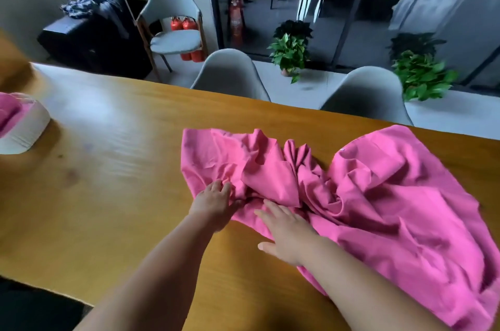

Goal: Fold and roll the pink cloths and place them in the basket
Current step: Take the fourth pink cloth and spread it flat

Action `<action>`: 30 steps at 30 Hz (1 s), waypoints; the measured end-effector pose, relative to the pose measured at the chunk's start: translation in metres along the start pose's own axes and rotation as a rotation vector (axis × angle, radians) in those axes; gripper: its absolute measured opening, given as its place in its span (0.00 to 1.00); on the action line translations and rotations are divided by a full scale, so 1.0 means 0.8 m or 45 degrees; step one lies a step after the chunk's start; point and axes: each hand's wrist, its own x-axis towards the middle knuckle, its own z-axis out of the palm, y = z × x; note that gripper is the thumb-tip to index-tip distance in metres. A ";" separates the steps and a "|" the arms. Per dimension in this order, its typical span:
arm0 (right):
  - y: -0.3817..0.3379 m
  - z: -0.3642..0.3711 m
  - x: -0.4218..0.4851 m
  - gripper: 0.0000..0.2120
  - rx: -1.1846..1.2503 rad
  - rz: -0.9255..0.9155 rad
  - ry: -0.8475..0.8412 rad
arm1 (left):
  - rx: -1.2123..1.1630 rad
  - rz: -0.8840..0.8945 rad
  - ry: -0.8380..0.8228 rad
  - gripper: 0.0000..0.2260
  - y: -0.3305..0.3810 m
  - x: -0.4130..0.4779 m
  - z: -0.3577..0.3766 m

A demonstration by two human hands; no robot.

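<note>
A large crumpled pink cloth (pixel 378 195) lies spread over the right half of the wooden table (pixel 108 168). My left hand (pixel 215 202) sits at the cloth's near left edge, its fingertips curled into a fold and pinching the fabric. Just to its right, my right hand (pixel 284 233) rests flat on the cloth with fingers straight. At the far left edge of the view stands a white basket (pixel 25 127), and pink cloth (pixel 6 111) shows inside it.
Two grey chairs (pixel 230 76) (pixel 368 95) are pushed up to the table's far side. Beyond them are potted plants (pixel 289 51), red fire extinguishers (pixel 186 24) under a third chair, and a glass wall. Bare wood stretches between the basket and the cloth.
</note>
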 end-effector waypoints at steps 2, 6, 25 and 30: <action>-0.010 0.009 0.015 0.42 -0.051 0.109 -0.073 | 0.122 -0.067 0.029 0.31 -0.003 -0.011 0.002; -0.033 0.002 0.038 0.32 -0.094 0.225 0.104 | 0.244 -0.061 -0.050 0.28 -0.002 -0.047 -0.020; -0.062 -0.035 0.096 0.31 -0.004 0.007 0.242 | 0.144 -0.381 -0.010 0.25 -0.042 -0.102 -0.008; -0.099 -0.020 0.124 0.29 0.042 -0.075 0.174 | 0.200 -0.112 0.120 0.24 -0.066 -0.074 -0.003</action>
